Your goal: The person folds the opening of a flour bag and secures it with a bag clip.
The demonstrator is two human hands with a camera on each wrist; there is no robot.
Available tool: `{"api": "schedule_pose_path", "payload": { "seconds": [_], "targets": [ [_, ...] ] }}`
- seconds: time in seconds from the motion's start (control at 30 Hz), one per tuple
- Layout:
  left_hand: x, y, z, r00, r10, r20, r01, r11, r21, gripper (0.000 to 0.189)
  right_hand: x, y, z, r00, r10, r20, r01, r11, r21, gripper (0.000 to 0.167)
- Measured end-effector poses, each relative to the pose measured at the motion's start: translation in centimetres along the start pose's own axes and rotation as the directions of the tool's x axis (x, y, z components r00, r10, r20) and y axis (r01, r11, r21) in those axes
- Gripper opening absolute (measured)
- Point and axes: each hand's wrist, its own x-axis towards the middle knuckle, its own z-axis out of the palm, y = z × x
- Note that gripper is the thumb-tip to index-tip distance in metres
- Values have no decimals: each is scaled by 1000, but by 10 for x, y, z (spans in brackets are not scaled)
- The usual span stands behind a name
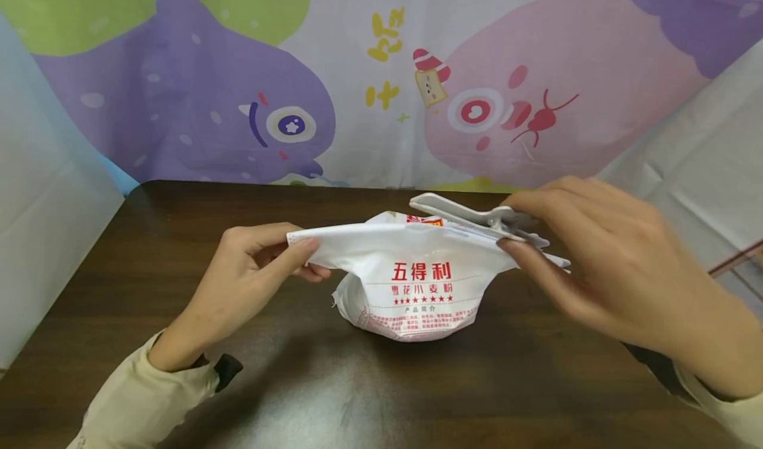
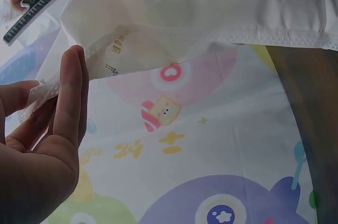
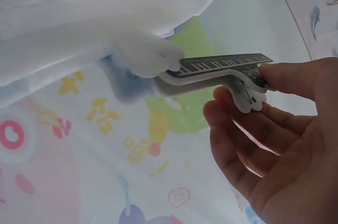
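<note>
A white flour bag (image 1: 435, 290) with red printing stands on the table, its top flattened into a wide band. My left hand (image 1: 250, 277) pinches the left corner of that band between thumb and fingers; the left wrist view shows the same hand (image 2: 58, 108) at the bag's corner. In my right hand (image 1: 608, 257) is a wide grey-white bag clip (image 1: 459, 210), gripped by its handles. The clip overlaps the right part of the bag's top edge. Dark stripes on the clip (image 3: 222, 65) show in the right wrist view, with the thumb above and fingers below.
The dark wooden table (image 1: 298, 396) extends around the bag. Behind it hangs a cloth (image 1: 369, 138) with cartoon figures, and pale sheets (image 1: 53, 204) close off both sides.
</note>
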Motion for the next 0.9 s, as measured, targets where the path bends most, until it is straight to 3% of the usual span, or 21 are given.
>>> {"api": "schedule_pose_path", "payload": {
  "seconds": [0.4,0.67,0.9],
  "targets": [
    [0,0,0,1000,13,-11,-12,999,30,10,19,8,6,997,-3,73,0,999,40,46],
    [0,0,-1,1000,12,-18,-11,999,49,10,41,4,10,991,-35,130,4,974,228,47],
    [-1,-1,-1,1000,16,-21,-14,995,96,10,60,0,19,990,-98,103,68,963,261,42]
  ]
}}
